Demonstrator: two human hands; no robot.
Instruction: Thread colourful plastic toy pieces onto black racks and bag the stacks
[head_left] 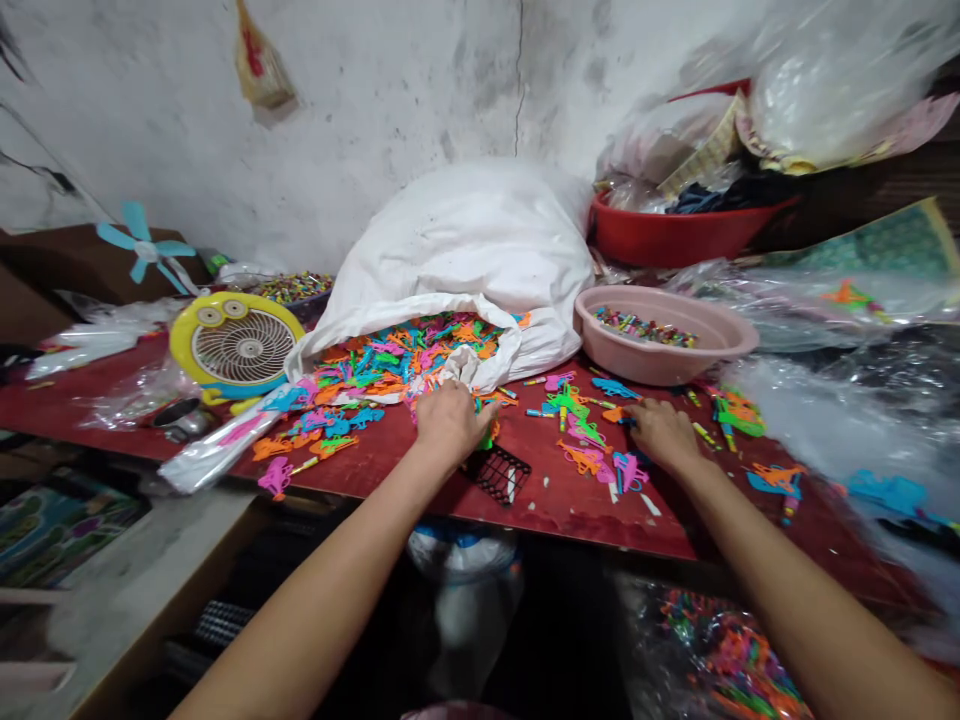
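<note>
A large white woven sack lies on its side, its mouth toward me. Brightly coloured plastic toy pieces spill from it onto the red tabletop. My left hand is over the pieces at the sack's lip, thumb apart from the fingers; its fingertips are partly hidden. To the right, my right hand is low over the table with fingers bent, touching or close beside an orange piece. Between my hands lie loose toy pieces and small tubes with yellow labels. A black mesh piece sits near the front edge.
A pink basin of small coloured tubes stands right of the sack, a red basin behind it. At left are a yellow fan, a metal cup and clear plastic bags. More plastic film covers the right side.
</note>
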